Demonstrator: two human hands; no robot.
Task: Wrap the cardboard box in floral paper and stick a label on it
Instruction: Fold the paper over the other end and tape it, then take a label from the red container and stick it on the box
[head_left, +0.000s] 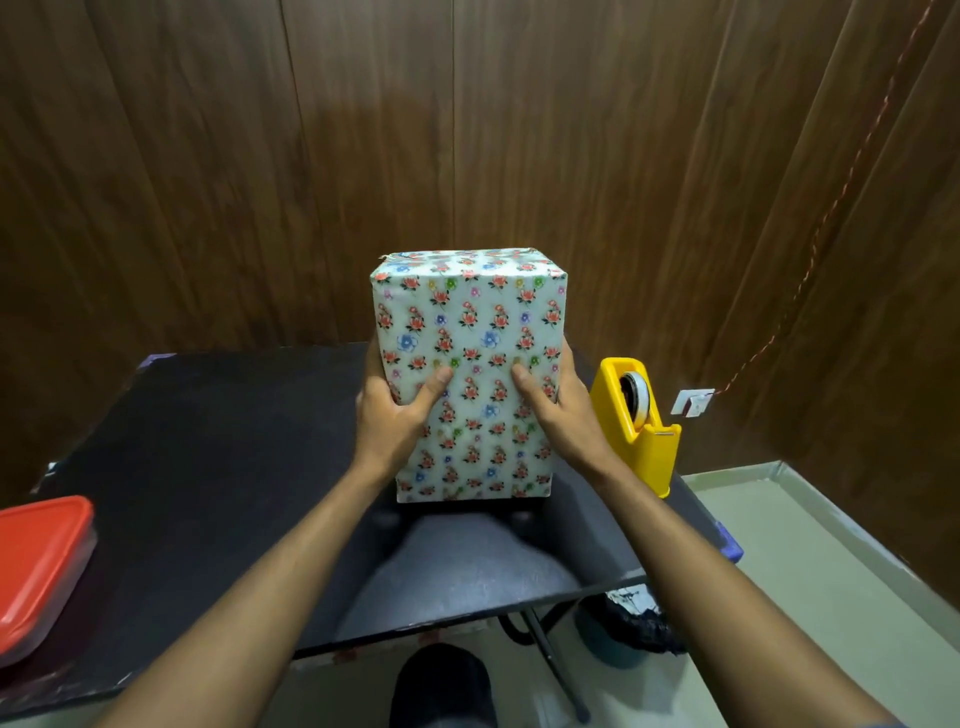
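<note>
Hands (392, 415) (558, 405) grip wrapped box (470, 374) | dispenser (636, 415) right (yellow) | container (41, 566) left

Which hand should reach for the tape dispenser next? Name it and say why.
The right hand, probably. The yellow tape dispenser stands just beside it on the table's right side, while the left hand is across the wrapped box and can keep holding it.

Right edge: yellow tape dispenser (638, 415) stands just beside the wrapped box (470, 374).
Left near corner: red-lidded container (39, 566).
Left half of table (208, 441): open.
</note>
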